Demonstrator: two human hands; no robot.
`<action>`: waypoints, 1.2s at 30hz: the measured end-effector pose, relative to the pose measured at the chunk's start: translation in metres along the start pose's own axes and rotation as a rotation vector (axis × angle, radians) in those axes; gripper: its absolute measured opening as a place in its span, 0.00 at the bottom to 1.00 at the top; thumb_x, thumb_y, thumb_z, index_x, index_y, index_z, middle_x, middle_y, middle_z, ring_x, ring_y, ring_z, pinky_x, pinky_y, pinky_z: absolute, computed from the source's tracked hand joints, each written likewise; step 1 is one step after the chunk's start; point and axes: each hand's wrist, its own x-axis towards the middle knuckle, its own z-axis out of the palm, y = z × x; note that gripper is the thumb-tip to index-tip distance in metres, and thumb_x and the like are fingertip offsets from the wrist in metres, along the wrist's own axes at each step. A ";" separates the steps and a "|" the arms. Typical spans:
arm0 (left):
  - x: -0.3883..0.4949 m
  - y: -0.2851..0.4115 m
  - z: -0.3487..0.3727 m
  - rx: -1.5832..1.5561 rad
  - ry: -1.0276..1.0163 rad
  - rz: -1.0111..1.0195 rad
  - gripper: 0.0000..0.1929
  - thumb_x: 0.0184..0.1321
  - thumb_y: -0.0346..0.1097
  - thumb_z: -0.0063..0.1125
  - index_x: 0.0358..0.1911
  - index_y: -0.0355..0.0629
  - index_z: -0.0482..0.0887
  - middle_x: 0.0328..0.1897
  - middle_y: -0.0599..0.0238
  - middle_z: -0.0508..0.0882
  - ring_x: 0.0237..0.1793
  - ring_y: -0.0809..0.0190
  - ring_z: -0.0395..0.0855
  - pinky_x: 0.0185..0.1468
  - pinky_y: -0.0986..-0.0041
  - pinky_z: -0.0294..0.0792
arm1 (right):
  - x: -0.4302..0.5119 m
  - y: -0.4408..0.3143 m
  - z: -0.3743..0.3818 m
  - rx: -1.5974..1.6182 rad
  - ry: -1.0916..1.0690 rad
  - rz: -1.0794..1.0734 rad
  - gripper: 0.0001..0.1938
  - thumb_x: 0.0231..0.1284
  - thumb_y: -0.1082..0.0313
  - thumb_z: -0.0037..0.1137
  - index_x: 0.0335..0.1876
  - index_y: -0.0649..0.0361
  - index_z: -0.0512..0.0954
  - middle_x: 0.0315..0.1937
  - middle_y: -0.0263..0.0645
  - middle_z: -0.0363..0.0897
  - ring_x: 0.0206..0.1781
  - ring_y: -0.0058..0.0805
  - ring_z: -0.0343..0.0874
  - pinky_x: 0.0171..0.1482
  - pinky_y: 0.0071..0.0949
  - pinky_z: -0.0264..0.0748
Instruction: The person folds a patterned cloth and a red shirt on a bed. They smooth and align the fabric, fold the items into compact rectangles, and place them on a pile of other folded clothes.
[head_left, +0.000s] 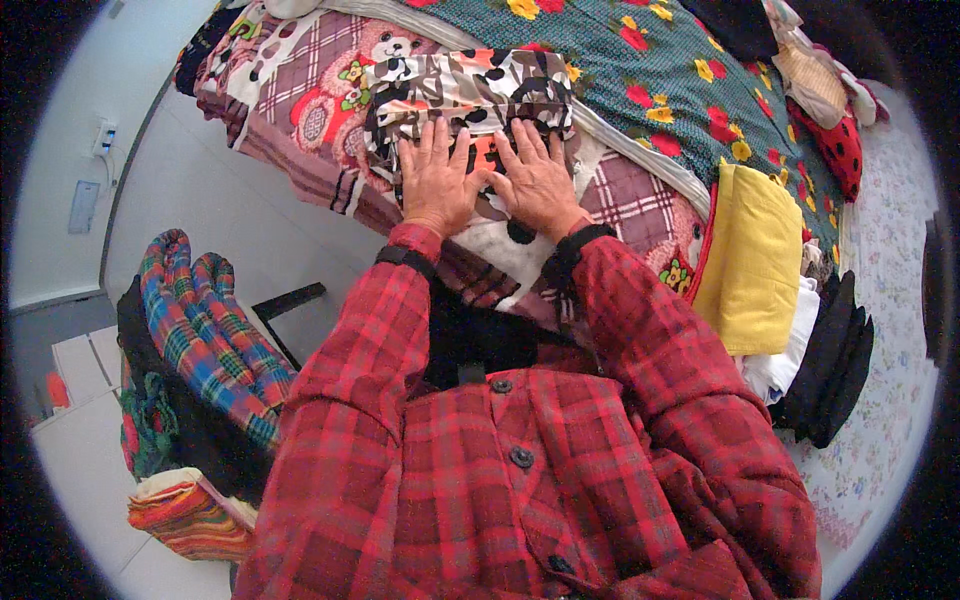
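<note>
A folded camouflage-print cloth (472, 90) in black, white, brown and orange lies on a pink plaid blanket (630, 195) with a teddy bear pattern. My left hand (439, 176) presses flat on the near left part of the cloth, its fingers pointing away from me. Beside it, my right hand (536, 176) lies on the near right part in the same way. The two thumbs meet or nearly meet at the middle. Neither hand grips anything. The cloth's near edge is partly hidden under my palms.
Behind the cloth spreads a teal floral cover (645, 82). At right stand a folded yellow cloth (757, 262), a white cloth (784, 345) and black folded fabric (829, 367). Rolled plaid fabric (217, 337) and a striped folded cloth (187, 517) lie at left.
</note>
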 end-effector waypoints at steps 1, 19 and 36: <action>0.001 0.000 0.001 -0.007 -0.021 -0.018 0.35 0.65 0.61 0.41 0.69 0.46 0.64 0.76 0.50 0.55 0.76 0.48 0.48 0.73 0.43 0.34 | 0.001 0.001 0.000 0.011 0.016 -0.006 0.33 0.66 0.39 0.38 0.67 0.57 0.65 0.70 0.53 0.58 0.73 0.47 0.54 0.71 0.57 0.46; -0.029 -0.045 -0.056 0.088 -0.006 -0.062 0.35 0.58 0.49 0.54 0.69 0.45 0.62 0.74 0.51 0.59 0.75 0.47 0.51 0.70 0.39 0.45 | -0.009 0.023 -0.097 0.079 -0.163 0.407 0.22 0.52 0.59 0.58 0.48 0.67 0.71 0.45 0.58 0.78 0.49 0.58 0.76 0.52 0.45 0.73; -0.041 -0.026 -0.024 0.172 -0.101 0.113 0.33 0.57 0.33 0.53 0.69 0.55 0.62 0.74 0.62 0.61 0.75 0.57 0.54 0.66 0.35 0.50 | -0.019 0.008 -0.046 -0.292 -0.296 -0.070 0.32 0.52 0.65 0.56 0.66 0.57 0.62 0.61 0.48 0.68 0.67 0.43 0.66 0.66 0.60 0.56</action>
